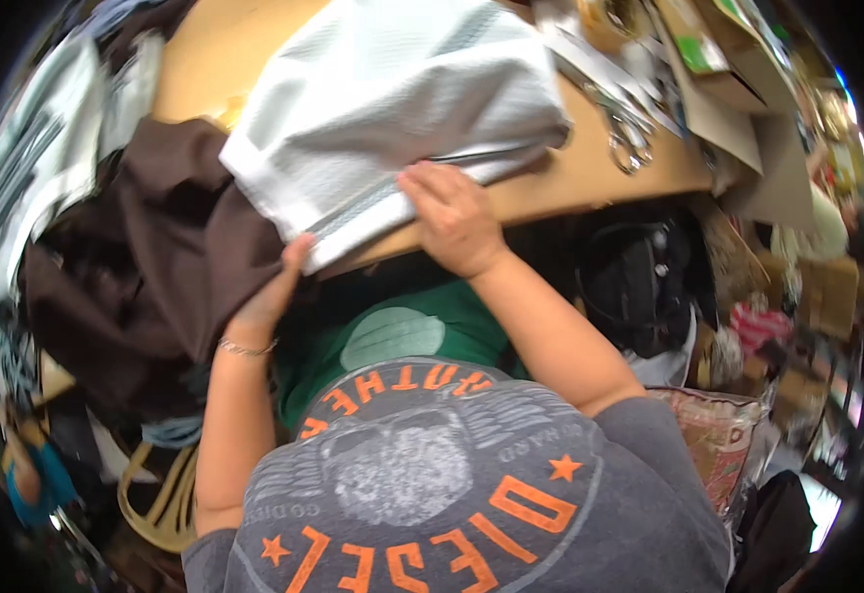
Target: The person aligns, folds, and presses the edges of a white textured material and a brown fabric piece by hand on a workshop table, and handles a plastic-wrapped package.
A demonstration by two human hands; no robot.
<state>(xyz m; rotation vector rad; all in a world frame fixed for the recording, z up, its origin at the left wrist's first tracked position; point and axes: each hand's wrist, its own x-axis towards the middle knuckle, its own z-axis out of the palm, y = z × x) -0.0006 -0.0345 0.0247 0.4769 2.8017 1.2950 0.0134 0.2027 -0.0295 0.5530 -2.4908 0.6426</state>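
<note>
A silvery-white piece of fabric (392, 109) with a woven look lies across the tabletop, with a grey strip along its near edge and a dark slit-like line in the middle. My right hand (456, 219) rests on that near edge, fingers laid together and fairly flat on the cloth. At the near left corner, my left hand (272, 295) has its thumb over the fabric's edge, closed on it; its other fingers are hidden. Dark brown cloth (145, 257) hangs beside and partly behind the left hand.
The wooden tabletop (639, 168) has scissors (627, 133) on its right side, near cardboard pieces (778, 158). Light folded fabric (41, 148) hangs at the far left. Below the table on the right sits a black bag (644, 277). A tan plastic stool (160, 499) stands lower left.
</note>
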